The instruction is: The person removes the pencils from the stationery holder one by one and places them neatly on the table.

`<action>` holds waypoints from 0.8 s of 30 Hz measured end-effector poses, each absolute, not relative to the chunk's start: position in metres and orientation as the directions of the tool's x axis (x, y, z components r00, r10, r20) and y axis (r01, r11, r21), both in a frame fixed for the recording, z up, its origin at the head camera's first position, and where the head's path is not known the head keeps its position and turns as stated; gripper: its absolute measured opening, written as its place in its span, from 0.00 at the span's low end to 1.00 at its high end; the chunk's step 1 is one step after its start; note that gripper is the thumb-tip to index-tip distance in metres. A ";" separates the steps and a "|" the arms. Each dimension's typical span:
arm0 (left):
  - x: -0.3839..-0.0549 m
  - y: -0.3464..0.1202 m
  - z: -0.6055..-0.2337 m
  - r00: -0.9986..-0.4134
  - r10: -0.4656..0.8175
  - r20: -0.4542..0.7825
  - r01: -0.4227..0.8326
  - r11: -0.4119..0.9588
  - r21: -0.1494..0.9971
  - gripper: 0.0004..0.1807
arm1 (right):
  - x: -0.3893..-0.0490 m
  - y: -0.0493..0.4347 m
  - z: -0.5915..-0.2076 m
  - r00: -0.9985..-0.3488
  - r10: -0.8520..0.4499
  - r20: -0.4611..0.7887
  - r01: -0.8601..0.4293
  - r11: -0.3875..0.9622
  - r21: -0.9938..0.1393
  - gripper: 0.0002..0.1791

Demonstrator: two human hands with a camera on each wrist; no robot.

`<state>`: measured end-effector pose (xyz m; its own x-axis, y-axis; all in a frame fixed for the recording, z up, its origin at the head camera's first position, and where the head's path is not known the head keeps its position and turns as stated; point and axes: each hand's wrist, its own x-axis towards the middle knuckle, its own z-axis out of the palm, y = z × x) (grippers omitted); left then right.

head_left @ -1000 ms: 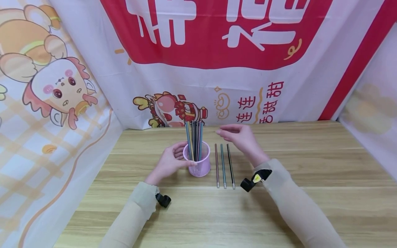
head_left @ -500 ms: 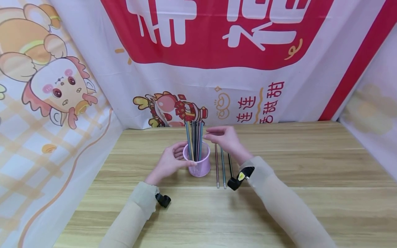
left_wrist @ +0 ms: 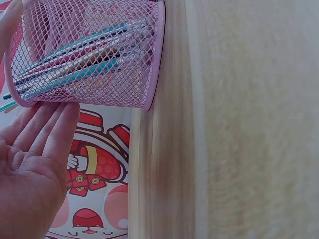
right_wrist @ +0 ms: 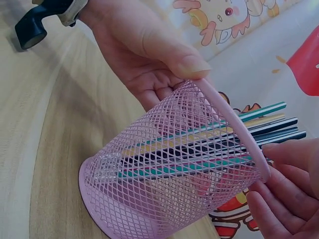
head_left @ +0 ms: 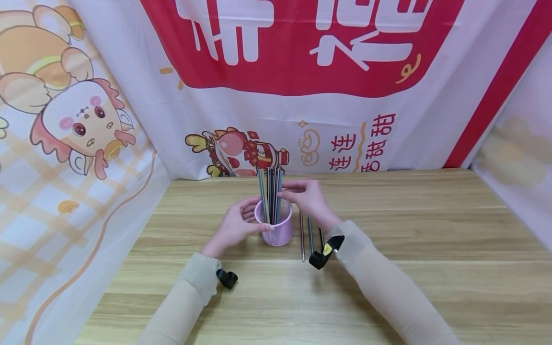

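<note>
Our left grip held the mesh pencil cup at its nine o'clock; right grip's hold was unclear; pencils seemed light, best pinched high.

I see a bench of pale, streaked wood — a pink mesh cup stands upright on it. Just right of the cup lie a reddish pencil, a blue pencil and a black pencil, side by side.

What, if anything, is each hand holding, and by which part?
The left hand holds the pink mesh cup at its rim. The right hand is at the pencils, near their tops; whether it pinches any can't be told.
</note>
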<state>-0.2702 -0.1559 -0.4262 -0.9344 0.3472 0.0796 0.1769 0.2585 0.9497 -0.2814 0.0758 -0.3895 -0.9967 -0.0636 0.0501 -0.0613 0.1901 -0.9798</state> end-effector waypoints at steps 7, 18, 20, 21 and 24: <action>-0.269 -0.155 -0.425 -0.937 0.342 0.076 0.174 0.264 0.949 0.46 | -0.280 0.073 -0.389 -0.998 -0.041 0.052 -0.060 0.195 -0.979 0.17; -0.269 -0.156 -0.425 -0.935 0.346 0.082 0.180 0.262 0.948 0.47 | -0.280 0.073 -0.390 -0.999 -0.027 0.035 -0.040 0.200 -0.979 0.17; -0.269 -0.156 -0.425 -0.934 0.348 0.083 0.182 0.261 0.948 0.47 | -0.280 0.073 -0.390 -0.999 -0.028 0.037 -0.042 0.194 -0.980 0.17; -0.269 -0.156 -0.425 -0.933 0.349 0.082 0.182 0.262 0.948 0.47 | -0.280 0.073 -0.390 -0.999 -0.030 0.039 -0.044 0.190 -0.981 0.17; -0.270 -0.156 -0.426 -0.935 0.347 0.078 0.179 0.267 0.947 0.47 | -0.280 0.074 -0.390 -0.999 -0.031 0.043 -0.048 0.174 -0.984 0.17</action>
